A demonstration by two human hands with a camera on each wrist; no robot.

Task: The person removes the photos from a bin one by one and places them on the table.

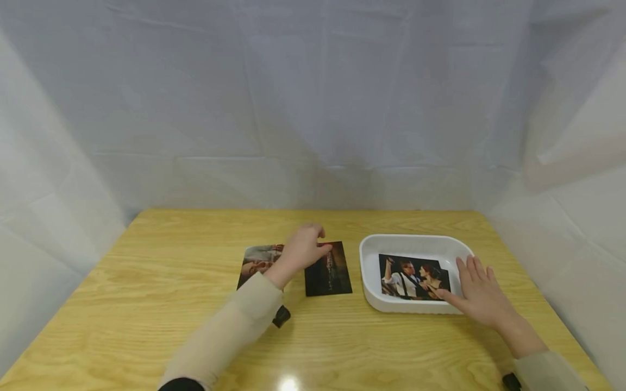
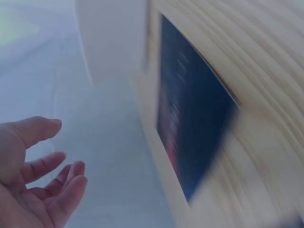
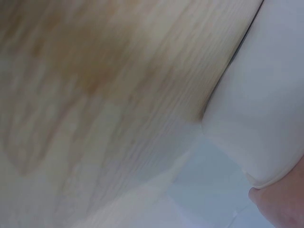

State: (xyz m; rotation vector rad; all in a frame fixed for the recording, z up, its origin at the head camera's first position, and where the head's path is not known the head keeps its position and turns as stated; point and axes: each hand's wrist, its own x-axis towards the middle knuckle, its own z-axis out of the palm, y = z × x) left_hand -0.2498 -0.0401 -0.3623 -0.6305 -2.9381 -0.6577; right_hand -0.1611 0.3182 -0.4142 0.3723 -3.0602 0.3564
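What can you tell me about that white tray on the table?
The white tray is a shallow, rounded-corner rectangular dish that looks like smooth plastic or glazed ceramic. It sits flat and upright on the right part of the wooden table. A photo of a dancing couple lies inside on its floor. The right hand, fingers straight, rests over its near right rim, with the thumb touching the photo's corner. A dark photo lies on the table to its left, apart from it.
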